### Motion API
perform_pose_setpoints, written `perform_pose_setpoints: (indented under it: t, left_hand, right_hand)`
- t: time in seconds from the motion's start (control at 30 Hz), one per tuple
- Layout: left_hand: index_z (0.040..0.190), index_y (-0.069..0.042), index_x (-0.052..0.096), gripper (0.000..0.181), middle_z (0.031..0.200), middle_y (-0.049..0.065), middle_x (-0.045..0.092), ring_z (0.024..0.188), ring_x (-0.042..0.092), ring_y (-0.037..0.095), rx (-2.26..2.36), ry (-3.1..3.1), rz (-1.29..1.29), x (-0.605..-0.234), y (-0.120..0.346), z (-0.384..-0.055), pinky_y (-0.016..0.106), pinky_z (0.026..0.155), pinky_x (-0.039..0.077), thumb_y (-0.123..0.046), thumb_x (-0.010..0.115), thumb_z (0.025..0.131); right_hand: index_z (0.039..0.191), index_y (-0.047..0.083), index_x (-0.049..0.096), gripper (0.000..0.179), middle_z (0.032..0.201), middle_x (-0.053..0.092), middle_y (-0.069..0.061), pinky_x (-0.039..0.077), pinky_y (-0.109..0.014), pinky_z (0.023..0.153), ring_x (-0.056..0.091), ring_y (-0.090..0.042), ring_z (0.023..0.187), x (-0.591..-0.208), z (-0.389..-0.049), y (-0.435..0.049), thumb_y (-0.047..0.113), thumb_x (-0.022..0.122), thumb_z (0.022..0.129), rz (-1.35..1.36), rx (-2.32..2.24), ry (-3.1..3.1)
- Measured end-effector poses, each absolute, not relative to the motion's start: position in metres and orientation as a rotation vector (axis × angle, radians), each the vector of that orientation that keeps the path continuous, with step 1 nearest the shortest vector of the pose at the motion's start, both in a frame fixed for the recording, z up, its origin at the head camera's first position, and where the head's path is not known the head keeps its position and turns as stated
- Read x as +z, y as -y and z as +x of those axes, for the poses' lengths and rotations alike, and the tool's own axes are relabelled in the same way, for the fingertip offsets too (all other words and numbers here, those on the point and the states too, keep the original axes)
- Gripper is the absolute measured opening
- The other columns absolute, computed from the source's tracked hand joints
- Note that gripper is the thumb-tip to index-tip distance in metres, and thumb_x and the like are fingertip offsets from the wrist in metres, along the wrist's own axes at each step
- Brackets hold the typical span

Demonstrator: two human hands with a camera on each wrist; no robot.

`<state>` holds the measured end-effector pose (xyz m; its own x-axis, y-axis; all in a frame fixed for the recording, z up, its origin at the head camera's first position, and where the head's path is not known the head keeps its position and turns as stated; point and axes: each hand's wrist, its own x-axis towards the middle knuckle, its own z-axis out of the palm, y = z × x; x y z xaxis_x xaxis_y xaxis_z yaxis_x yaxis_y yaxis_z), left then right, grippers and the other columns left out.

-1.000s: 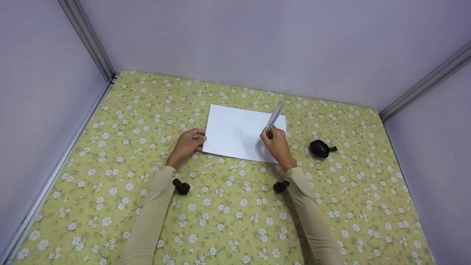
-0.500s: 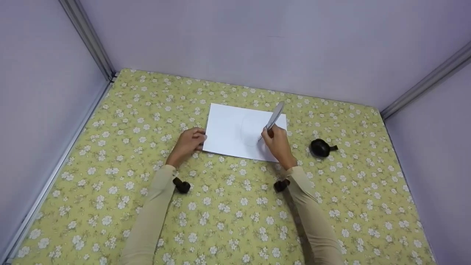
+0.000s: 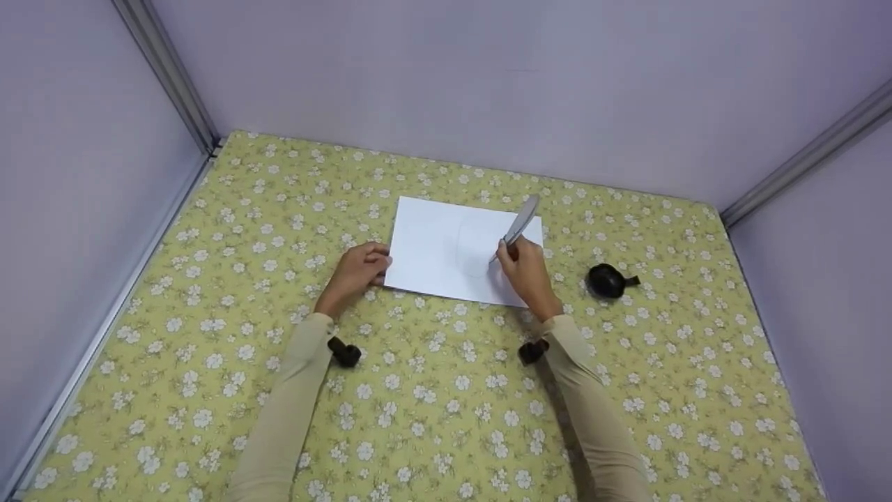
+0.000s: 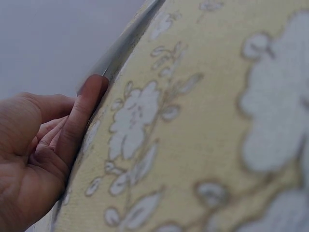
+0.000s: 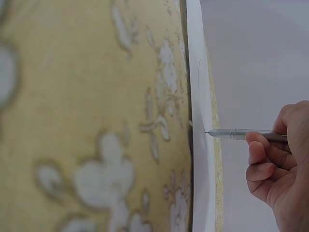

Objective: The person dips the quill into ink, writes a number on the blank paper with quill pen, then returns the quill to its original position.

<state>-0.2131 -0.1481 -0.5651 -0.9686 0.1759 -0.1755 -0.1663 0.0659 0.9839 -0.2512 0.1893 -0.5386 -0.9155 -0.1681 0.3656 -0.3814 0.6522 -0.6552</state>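
Just past the fingertips of the right hand [image 3: 527,276], the tip of the feather-topped pen [image 3: 521,223] sits at or barely above the white sheet [image 3: 421,245]; I can't settle which from here. The right fingers are drawn in narrow, pinching the pen's slim grey barrel low down, and its broad top rises beyond them.

To draw this stroke well, I'd want light, even pressure and a turn from the wrist, letting the tip follow the bend of the faint curved line [image 3: 458,245], which lies just left of the right fingers, its lower end near the tip. I'd also have the left hand [image 3: 355,272] press gently so the sheet can't skid.

The left fingers are bent and touch the sheet's left edge; whether they pinch it or only rest there, I cannot tell. The sheet thus spans the space between both sets of fingers, its right part under the right hand. Well apart, to the right of the right fingers, is a small black pot [image 3: 606,281].
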Motion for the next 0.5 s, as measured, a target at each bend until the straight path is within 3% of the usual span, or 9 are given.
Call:
perform_pose_setpoints:
  t: [0.13,0.3,0.5]
  left_hand:
    - [0.147,-0.001,0.055,0.04,0.123,0.018,0.064,0.089,0.063,0.015,2.019,-2.057,0.003,-0.5654,0.1475,-0.2134,0.025,0.075,0.058,-0.016,0.056,0.11]
    - [0.147,0.001,0.053,0.038,0.114,0.013,0.062,0.076,0.051,0.012,2.077,-1.971,0.017,-0.5637,0.1466,-0.2125,0.024,0.069,0.052,-0.011,0.053,0.111]
    - [0.146,0.002,0.054,0.037,0.112,0.014,0.064,0.075,0.053,0.012,2.08,-1.973,0.016,-0.5623,0.1463,-0.2111,0.025,0.069,0.053,-0.011,0.054,0.11]
  right_hand:
    - [0.088,-0.002,0.063,0.021,0.071,0.057,-0.007,0.035,-0.026,0.057,0.047,-0.016,0.063,-0.539,-0.2514,-0.1894,0.01,0.059,0.106,0.444,1.123,2.599]
    - [0.086,-0.001,0.063,0.025,0.068,0.056,-0.007,0.034,-0.027,0.055,0.045,-0.015,0.06,-0.5397,-0.252,-0.1906,0.01,0.058,0.107,0.48,1.126,2.583]
    - [0.088,-0.003,0.065,0.026,0.07,0.059,-0.009,0.036,-0.027,0.055,0.047,-0.015,0.061,-0.5393,-0.2528,-0.1902,0.012,0.058,0.108,0.475,1.134,2.59]
